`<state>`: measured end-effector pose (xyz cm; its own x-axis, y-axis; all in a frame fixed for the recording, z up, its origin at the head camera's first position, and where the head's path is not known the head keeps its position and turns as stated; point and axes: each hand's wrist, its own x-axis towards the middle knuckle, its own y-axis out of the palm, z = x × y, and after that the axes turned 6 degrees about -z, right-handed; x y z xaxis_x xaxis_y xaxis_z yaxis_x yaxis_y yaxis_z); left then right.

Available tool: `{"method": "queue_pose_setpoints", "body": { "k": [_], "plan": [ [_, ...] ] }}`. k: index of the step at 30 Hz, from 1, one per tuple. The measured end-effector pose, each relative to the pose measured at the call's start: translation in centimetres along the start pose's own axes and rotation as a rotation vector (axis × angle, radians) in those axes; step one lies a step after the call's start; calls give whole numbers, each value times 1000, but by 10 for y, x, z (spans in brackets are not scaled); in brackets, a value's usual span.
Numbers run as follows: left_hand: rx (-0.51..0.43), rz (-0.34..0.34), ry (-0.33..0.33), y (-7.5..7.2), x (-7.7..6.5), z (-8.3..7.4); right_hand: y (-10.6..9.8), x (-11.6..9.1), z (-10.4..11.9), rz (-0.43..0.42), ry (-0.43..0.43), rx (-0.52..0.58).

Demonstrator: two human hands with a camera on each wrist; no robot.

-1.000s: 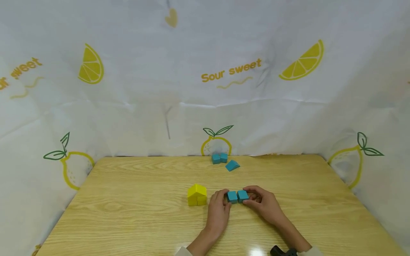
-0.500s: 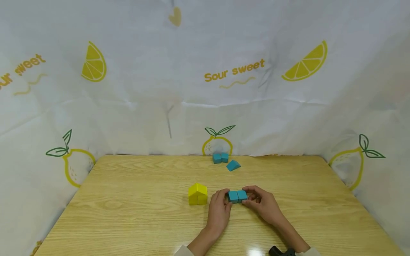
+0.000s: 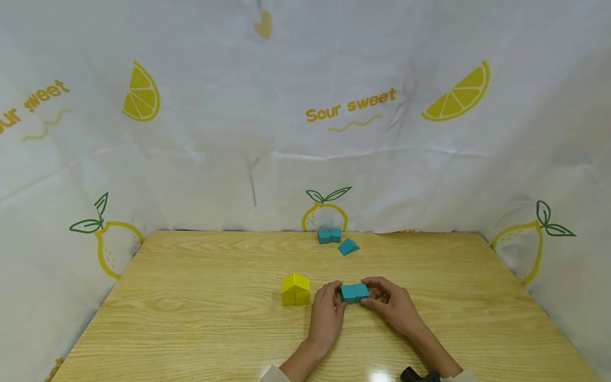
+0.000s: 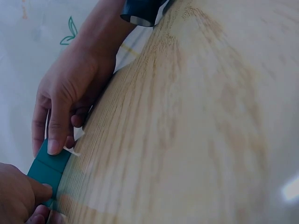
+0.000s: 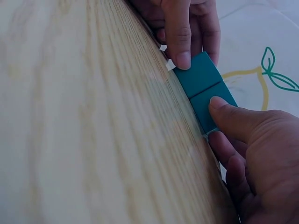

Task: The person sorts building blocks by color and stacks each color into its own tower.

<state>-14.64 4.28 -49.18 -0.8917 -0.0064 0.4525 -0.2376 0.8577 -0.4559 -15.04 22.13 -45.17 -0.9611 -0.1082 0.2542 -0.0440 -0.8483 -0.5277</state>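
Note:
Two blue cube blocks sit side by side on the wooden table [image 3: 215,318], their faces touching. My left hand [image 3: 326,317] pinches the left blue block [image 3: 348,294] between thumb and fingers. On the other side, the right blue block [image 3: 361,292] is pinched by my right hand [image 3: 397,306]. The right wrist view shows my right thumb [image 5: 229,114] flat against the near face of its block [image 5: 208,107]; the fingers behind the blocks are partly hidden. To the left of my left hand stands a small yellow block house [image 3: 295,289] with a pointed top.
Farther back, two more blue cubes [image 3: 329,236] stand close together near the table's rear edge. A blue triangular block [image 3: 348,246] lies just in front of them. A white lemon-print cloth [image 3: 215,175] hangs behind and beside the table.
The narrow gap between the two held blue blocks has closed, the right one having shifted slightly left against the other. Both hands keep their grip. The view has shifted a little.

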Motion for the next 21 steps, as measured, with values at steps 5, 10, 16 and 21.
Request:
{"method": "queue_pose_setpoints", "body": {
  "k": [5, 10, 16, 21],
  "plan": [
    [-3, -9, -6, -1, 1, 0, 5, 3, -23, 5, -5, 3],
    [-18, -11, -15, -3, 1, 0, 6, 5, -30, 10, -2, 30],
    [-26, -7, -23, -2, 0, 1, 7, 4, -31, -33, -66, 42],
    [-35, 1, -27, -1, 0, 0, 4, 5, -30, -102, -83, 21]
  ]
}}
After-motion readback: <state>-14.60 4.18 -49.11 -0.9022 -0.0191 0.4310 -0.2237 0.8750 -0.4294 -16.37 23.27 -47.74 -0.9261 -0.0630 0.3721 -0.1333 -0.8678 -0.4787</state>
